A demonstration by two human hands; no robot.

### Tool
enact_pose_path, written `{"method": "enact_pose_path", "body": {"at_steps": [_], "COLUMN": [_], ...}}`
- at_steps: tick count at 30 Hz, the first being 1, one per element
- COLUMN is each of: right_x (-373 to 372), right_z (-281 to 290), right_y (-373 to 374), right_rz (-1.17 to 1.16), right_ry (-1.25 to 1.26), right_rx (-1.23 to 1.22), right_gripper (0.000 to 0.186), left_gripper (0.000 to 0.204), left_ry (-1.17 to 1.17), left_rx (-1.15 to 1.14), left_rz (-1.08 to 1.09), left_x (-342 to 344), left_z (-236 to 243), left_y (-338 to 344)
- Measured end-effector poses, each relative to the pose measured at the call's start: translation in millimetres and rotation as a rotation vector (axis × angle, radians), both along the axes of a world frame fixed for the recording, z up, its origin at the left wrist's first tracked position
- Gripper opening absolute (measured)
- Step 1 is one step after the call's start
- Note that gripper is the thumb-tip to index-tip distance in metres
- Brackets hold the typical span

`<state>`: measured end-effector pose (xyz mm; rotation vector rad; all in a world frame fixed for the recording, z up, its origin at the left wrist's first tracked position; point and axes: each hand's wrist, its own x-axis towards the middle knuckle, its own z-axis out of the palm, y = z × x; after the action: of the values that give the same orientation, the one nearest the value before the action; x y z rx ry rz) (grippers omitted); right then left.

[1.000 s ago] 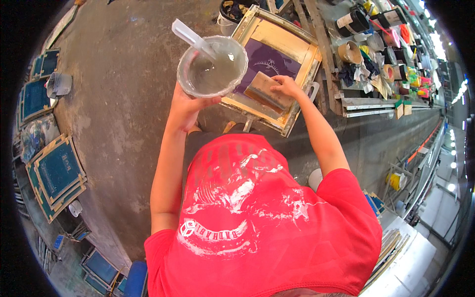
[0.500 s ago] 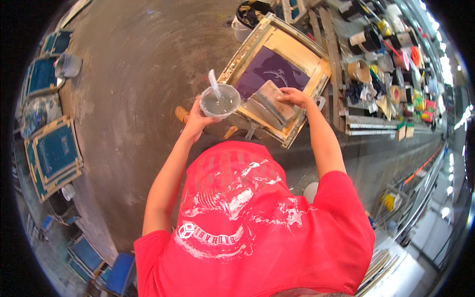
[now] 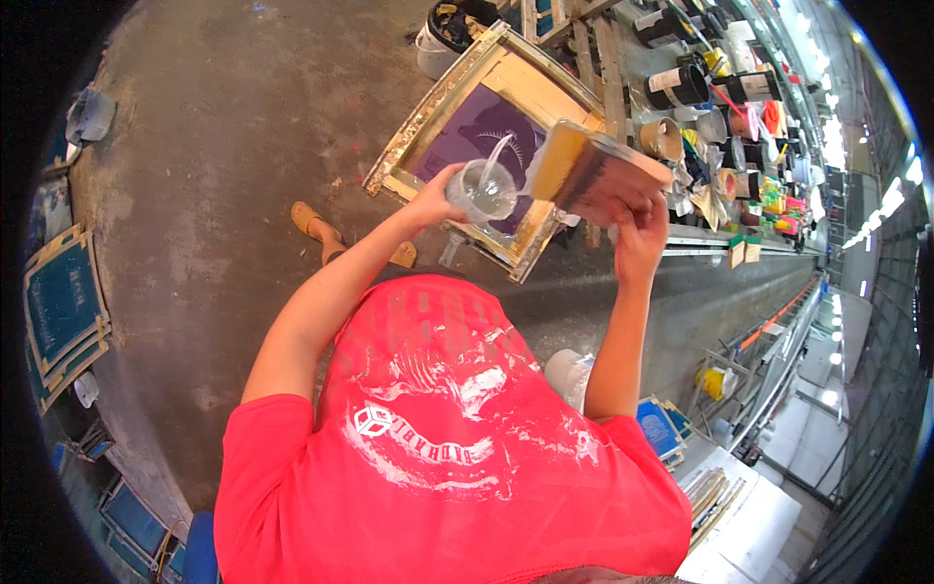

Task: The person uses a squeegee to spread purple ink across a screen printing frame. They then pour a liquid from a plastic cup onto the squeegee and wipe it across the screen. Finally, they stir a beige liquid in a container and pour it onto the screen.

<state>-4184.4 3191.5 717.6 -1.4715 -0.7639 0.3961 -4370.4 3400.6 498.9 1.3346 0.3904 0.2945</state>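
My left hand grips a translucent plastic tub, tilted toward the right, with greyish contents. A pale spoon-like stick stands in it. Raised to the right of the tub, a wide, flat squeegee with yellowish and brown faces is held by my right hand, fingers closed on its near edge. The squeegee's left edge comes close to the tub's mouth; I cannot tell if they touch. Beyond and below both is a wooden-framed printing screen with a purple panel bearing a pale design.
A bucket with dark rags stands beyond the screen. Black tubs and rags crowd a bench at the right. Framed screens lean at the far left. A white bucket sits near my right arm.
The squeegee has been lifted off the screen and turned up, moving right. The tub has shifted right toward it and tipped. The whole view has shifted a little.
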Motion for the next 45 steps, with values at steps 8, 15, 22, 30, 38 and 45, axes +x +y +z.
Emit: {"method": "enact_pose_path", "body": {"at_steps": [8, 15, 22, 30, 38, 45], "right_x": [-51, -48, -48, -30, -9, -1], "right_z": [50, 79, 81, 72, 74, 78], "right_y": [-2, 9, 24, 16, 22, 27], "right_rz": [-0.2, -0.288, -0.451, -0.377, -0.237, -0.211], "right_ry": [-0.402, -0.575, -0.853, -0.863, -0.995, -1.175], "right_rx": [0.344, 0.315, 0.333, 0.186, 0.182, 0.094], "right_gripper": [0.059, 0.057, 0.025, 0.033, 0.035, 0.029], "left_gripper": [0.092, 0.087, 0.088, 0.084, 0.082, 0.09], "left_ry": [-0.263, -0.427, -0.49, -0.573, -0.596, -0.555], "left_rx": [-0.298, -0.342, -0.351, -0.405, -0.376, -0.429], "left_rz": [-0.044, 0.048, 0.133, 0.122, 0.157, 0.213], "left_x": [45, 45, 35, 4, -21, -36], "left_z": [140, 233, 261, 290, 301, 301], "left_y": [12, 19, 17, 20, 28, 28]}}
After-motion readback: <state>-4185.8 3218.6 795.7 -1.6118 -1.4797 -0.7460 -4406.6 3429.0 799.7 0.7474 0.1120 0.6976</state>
